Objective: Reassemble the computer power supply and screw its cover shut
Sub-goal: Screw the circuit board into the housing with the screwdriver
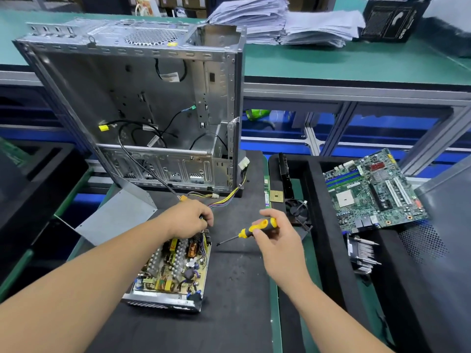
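The open power supply (173,271) lies on the black mat, its circuit board with coils and capacitors exposed. Its grey metal cover (114,217) lies detached behind it to the left. My left hand (190,219) grips the supply's far end where the coloured cable bundle (226,197) leaves it. To the right my right hand (274,235) holds a yellow and black screwdriver (257,226), its tip pointing left towards the supply's far right corner, a little clear of it.
An empty metal computer case (142,103) stands open behind the supply. On the right lie a motherboard (374,189), a heatsink (362,253), a small fan (297,208), a processor chip (276,196) and a memory stick. Paper stacks (285,21) sit on the far bench.
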